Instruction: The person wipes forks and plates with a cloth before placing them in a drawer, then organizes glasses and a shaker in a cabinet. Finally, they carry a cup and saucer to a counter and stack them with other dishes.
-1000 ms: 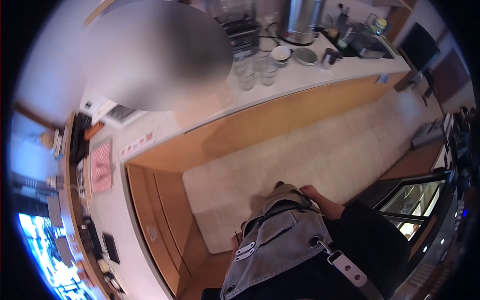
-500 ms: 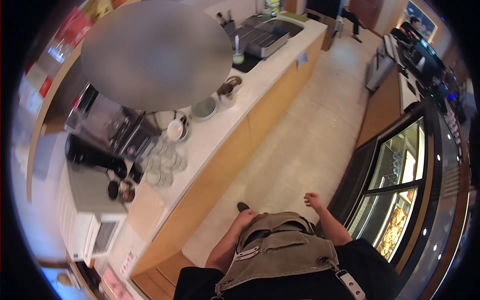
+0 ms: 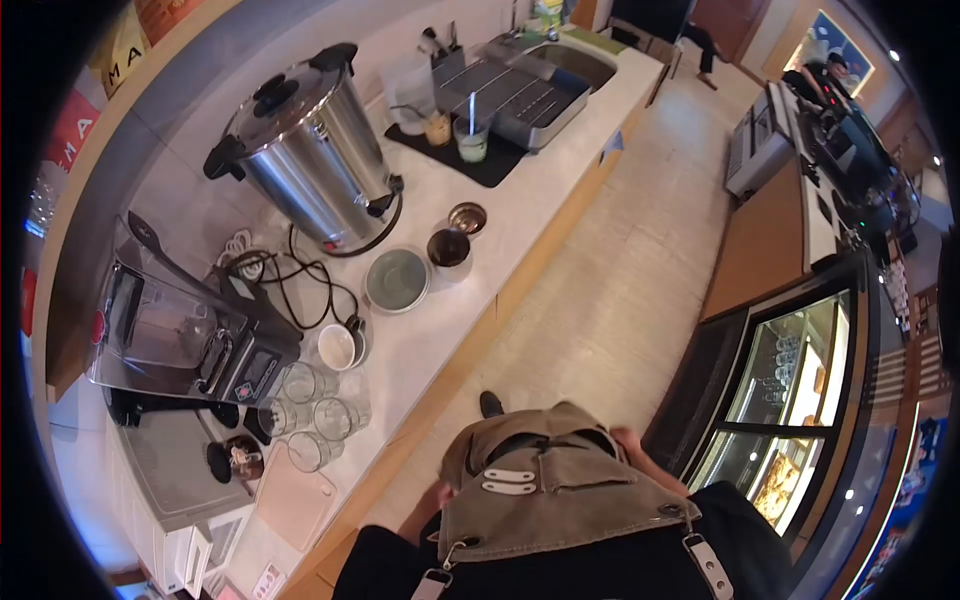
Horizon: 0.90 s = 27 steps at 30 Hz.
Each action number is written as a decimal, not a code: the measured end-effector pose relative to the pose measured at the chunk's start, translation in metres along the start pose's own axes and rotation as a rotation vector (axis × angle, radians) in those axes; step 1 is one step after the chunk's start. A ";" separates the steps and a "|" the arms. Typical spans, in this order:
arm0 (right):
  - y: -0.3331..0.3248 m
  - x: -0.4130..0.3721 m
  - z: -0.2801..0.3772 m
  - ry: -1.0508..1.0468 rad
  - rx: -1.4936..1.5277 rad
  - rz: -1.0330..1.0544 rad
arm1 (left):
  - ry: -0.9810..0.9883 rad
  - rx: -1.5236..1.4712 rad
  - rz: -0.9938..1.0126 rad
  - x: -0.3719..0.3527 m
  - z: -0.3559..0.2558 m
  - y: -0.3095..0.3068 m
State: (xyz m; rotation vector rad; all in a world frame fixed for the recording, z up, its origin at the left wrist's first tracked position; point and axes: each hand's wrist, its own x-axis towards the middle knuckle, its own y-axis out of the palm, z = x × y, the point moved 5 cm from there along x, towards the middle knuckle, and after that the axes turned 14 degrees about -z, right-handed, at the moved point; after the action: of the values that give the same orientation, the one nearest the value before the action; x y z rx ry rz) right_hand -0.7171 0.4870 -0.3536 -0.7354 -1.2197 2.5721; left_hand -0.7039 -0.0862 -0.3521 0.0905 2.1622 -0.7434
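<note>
My left hand hangs low at the left side of my brown apron, mostly hidden behind its edge. On the other side, my right hand is beside the apron, blurred and partly covered, so its fingers do not show well. Neither hand touches the counter. Nearest on the counter are several clear glasses, a white cup and a pinkish cutting board. A large steel urn stands farther along, with a round grey-lidded container in front of it.
A blender and a white microwave stand at the left. A drying rack and sink are at the counter's far end. A lit display case borders the walkway floor on the right. A person is far back.
My view has shifted, showing the counter larger. My right hand has dropped back toward the apron's side; my left has drawn back behind its edge. The grey blurred patch over the urn is gone.
</note>
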 end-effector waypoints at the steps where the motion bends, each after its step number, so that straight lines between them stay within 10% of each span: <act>1: -0.011 0.031 0.048 -0.056 -0.059 0.030 | 0.103 -0.024 -0.022 0.010 -0.024 -0.005; 6: -0.055 0.139 0.307 -0.475 0.193 -0.070 | 0.735 -0.496 -0.168 0.032 -0.187 -0.035; 10: -0.074 0.169 0.453 -1.030 0.115 -0.014 | 0.276 -0.104 -0.792 0.033 -0.255 -0.056; 16: -0.056 0.231 0.471 -1.247 0.051 0.125 | 0.403 -0.210 -1.381 -0.047 -0.356 -0.023; 27: -0.065 0.237 0.477 -1.335 -0.114 0.248 | -0.137 0.107 -1.183 -0.008 -0.433 0.006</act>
State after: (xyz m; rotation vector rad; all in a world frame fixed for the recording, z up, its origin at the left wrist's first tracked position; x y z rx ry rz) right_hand -1.1687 0.2999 -0.1309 1.1334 -1.5578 3.1928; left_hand -0.9959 0.1535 -0.1396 -1.2303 1.8963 -1.4319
